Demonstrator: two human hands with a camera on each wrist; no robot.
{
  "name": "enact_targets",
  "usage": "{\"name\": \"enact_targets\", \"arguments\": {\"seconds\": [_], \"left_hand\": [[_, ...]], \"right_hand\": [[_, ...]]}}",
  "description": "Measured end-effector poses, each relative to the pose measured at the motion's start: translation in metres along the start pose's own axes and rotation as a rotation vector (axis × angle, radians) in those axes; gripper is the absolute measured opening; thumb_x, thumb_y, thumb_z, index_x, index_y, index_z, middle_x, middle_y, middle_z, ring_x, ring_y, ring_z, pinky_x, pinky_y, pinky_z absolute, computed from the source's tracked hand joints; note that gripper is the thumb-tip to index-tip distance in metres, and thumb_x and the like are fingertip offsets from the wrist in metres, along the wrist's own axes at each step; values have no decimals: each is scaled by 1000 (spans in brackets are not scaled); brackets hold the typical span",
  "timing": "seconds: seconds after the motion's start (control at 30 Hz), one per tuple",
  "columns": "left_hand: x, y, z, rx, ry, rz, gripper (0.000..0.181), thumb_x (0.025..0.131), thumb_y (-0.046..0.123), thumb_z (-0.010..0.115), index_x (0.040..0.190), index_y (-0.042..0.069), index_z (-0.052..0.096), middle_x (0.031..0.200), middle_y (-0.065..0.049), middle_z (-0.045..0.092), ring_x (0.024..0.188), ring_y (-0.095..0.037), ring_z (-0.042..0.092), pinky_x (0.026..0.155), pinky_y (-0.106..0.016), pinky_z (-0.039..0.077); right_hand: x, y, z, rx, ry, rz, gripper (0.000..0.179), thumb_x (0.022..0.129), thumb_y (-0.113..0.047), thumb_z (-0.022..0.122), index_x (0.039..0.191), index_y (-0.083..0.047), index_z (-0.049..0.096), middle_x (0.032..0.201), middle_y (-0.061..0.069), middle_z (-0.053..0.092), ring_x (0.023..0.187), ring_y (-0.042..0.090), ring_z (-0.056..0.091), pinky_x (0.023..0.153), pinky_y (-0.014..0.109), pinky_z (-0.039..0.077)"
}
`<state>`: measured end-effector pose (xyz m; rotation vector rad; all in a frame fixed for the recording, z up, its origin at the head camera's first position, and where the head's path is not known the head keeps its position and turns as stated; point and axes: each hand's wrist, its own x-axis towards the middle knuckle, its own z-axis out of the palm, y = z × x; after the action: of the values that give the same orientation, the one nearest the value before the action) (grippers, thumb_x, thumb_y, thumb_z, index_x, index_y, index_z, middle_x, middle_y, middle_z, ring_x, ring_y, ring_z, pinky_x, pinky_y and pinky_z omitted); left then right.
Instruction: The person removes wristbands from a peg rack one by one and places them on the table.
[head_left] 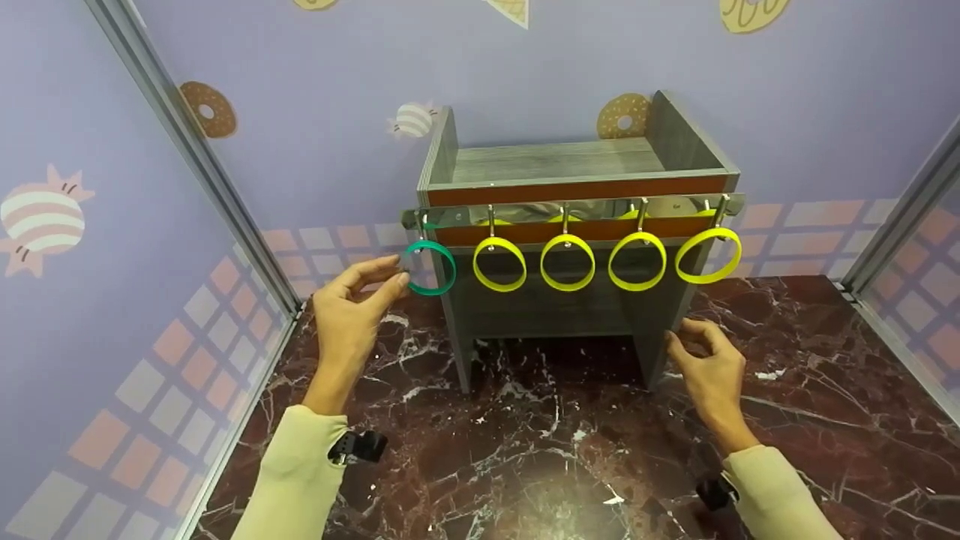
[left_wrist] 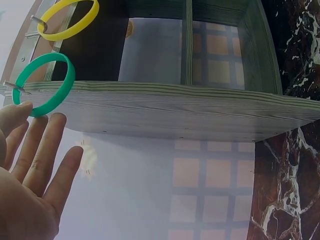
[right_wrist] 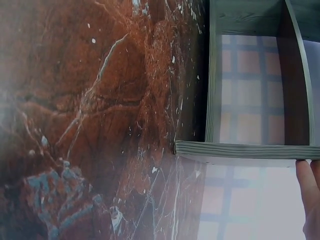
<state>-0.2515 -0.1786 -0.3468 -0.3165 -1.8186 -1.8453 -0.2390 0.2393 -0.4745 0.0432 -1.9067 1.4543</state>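
Note:
Five rings hang on hooks along a metal rail across the front of a grey wooden shelf unit. The leftmost is a green ring; several yellow rings hang to its right. My left hand pinches the green ring's outer left edge between thumb and index finger. In the left wrist view, the thumb overlaps the green ring while the other fingers extend below it. My right hand rests its fingertips against the unit's right side panel, lower down, fingers loosely bent and holding nothing.
The unit stands on a dark red marbled surface with white veins. Purple walls with sweets and tile patterns enclose the back and sides. Metal corner posts rise at the left and right.

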Motion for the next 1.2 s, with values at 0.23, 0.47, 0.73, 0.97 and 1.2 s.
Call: {"name": "enact_targets", "arguments": {"seconds": [0.23,0.47,0.73,0.97,1.2], "left_hand": [[1,9,3,-49,47,-18,18,88,-2,85,105,-4,80,96,-15,79,75,-20,78,65,-24,61],[2,20,8,-93,82,8,14,88,-5,83,102,-5,81,95,-15,79,74,-19,78,65,-25,61],[2,29,12,-196,75,106,12,87,-13,79,99,-10,79,90,-16,79,75,-18,77,72,-29,62],[0,40,12,-258,78,161,14,86,-17,77,99,-13,77,92,-19,78,77,-20,78,74,-32,63],[-9,46,8,-275,116,164,14,85,-17,78,99,-14,76,90,-20,77,73,-21,76,72,-32,63]], "right_hand": [[-1,-1,1,-20,11,-26,19,87,16,76,105,15,71,95,29,73,79,-2,69,67,10,53],[0,0,2,-29,21,-68,18,86,18,75,104,16,71,93,29,73,81,-4,68,67,9,52],[0,2,3,-14,28,-83,19,85,20,75,103,18,70,92,29,73,80,-4,68,71,10,54],[0,3,3,-18,31,-84,19,85,20,75,103,18,71,92,29,73,80,-3,68,72,10,53],[-1,3,4,-22,39,-93,20,84,20,75,103,18,71,91,30,73,80,-4,68,72,10,53]]}}
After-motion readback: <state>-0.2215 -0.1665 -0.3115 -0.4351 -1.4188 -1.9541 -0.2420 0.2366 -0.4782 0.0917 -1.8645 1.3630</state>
